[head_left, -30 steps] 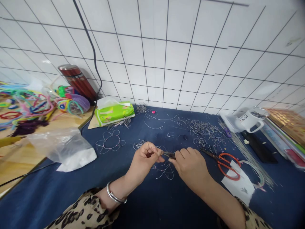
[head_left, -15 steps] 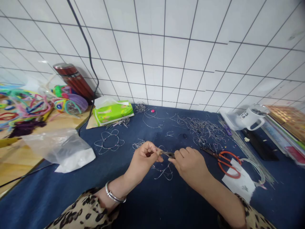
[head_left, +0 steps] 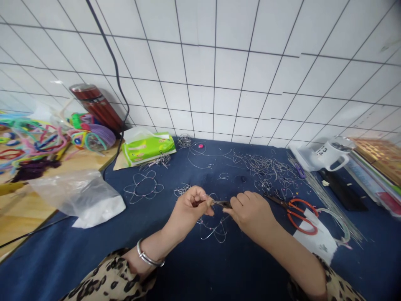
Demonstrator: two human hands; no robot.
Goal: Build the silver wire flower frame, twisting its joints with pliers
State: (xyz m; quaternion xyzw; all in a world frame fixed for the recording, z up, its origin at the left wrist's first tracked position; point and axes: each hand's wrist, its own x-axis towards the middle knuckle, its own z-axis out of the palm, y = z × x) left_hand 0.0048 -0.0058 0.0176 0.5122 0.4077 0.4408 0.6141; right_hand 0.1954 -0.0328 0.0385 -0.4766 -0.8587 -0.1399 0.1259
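My left hand is closed in a pinch on a thin wire flower shape, whose looped petals hang below my fingers. Wrapped round a pair of pliers, my right hand holds the jaws up against the wire at my left fingertips. What exactly the jaws bite is too small to tell. On the blue cloth to the left lies another wire flower with several loops. Behind my left hand sits a small bundle of wire, partly hidden.
Orange-handled scissors and white paper lie on the right. A heap of wire pieces is behind, with a white mug beyond. At left are a tissue pack, plastic bag and red thermos.
The hanging wire flower has turned a little in my left hand, and its loops show differently. Both hands stay nearly in place, with the pliers still against the wire.
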